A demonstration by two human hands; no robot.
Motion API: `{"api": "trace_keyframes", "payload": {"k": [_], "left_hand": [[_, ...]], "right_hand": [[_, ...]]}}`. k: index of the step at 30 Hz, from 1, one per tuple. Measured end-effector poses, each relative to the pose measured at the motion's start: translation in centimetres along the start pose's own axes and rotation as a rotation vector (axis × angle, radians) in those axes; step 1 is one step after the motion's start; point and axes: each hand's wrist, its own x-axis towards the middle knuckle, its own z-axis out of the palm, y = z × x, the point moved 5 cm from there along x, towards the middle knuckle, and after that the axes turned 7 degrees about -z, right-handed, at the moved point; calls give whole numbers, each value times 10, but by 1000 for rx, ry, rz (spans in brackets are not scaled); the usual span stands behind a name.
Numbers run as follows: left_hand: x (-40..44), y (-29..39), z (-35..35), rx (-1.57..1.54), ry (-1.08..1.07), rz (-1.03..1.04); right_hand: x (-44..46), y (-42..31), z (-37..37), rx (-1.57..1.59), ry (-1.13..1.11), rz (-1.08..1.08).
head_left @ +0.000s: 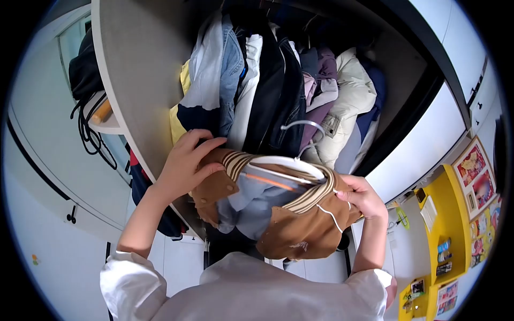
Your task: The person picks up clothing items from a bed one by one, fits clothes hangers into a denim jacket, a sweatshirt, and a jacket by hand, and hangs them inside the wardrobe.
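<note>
A brown jacket [300, 230] with a striped collar and grey lining hangs on a white hanger [286, 162], its metal hook pointing up toward the wardrobe. My left hand [193, 160] is at the jacket's left shoulder, thumb and fingers curved around the brown cloth. At the other shoulder, my right hand [361, 196] pinches the fabric beside the collar. The jacket's front is open, and its lower part is partly hidden below.
Behind the jacket, a wardrobe [139, 64] holds several hanging clothes, among them a cream puffer jacket [348, 88]. Black cords [88, 131] dangle at the left. A yellow shelf [447, 214] and a white drawer front [420, 139] stand at the right.
</note>
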Motion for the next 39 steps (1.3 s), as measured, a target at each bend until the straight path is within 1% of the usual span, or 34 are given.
{"api": "trace_keyframes", "payload": {"k": [1, 2, 4, 7, 8, 11, 12, 15, 16, 19, 20, 24, 27, 28, 30, 31, 34, 36, 37, 39], "left_hand": [[2, 1, 2, -1, 49, 36], [0, -3, 5, -71, 136, -1], [-17, -14, 20, -210, 306, -75], [-37, -11, 64, -297, 395, -119], [-36, -2, 69, -178, 469, -114], [-13, -25, 86, -553, 292, -287], [-8, -41, 94, -679, 296, -335], [24, -43, 79, -796, 90, -468], [33, -39, 75, -868, 121, -450], [55, -43, 71, -900, 58, -398], [63, -40, 66, -873, 79, -375], [81, -14, 41, -639, 153, -257], [85, 15, 16, -628, 138, -197], [84, 22, 12, -608, 120, -219], [75, 35, 8, -562, 88, -263], [69, 41, 10, -612, 84, -240], [40, 52, 22, -728, 45, -186], [26, 49, 37, -724, -38, -131], [19, 47, 43, -742, -99, -152], [2, 46, 53, -775, -221, -193]], "right_hand": [[-1, 2, -3, 2, 46, 28], [-2, 3, -4, 85, 52, -18], [-8, 1, -3, 142, 89, -21], [-18, 0, -2, 187, 109, -29], [-22, 0, -2, 194, 113, -30], [-32, -5, 2, 219, 173, -3], [-37, -9, 4, 174, 200, 0], [-46, -3, 3, 70, 198, 44], [-49, -4, 4, 49, 175, 57], [-59, 4, 4, -36, 120, 168], [-60, 5, 8, -47, 123, 178], [-55, 30, 11, -344, 134, 171], [-47, 33, 12, -367, 179, 173], [-47, 30, 12, -368, 200, 178], [-48, 24, 15, -358, 249, 170], [-47, 22, 16, -353, 272, 165], [-48, 25, 21, -90, 310, 23], [-46, 23, 20, 12, 329, 4], [-46, 23, 18, 64, 341, -4], [-46, 29, 8, 53, 336, 24]]}}
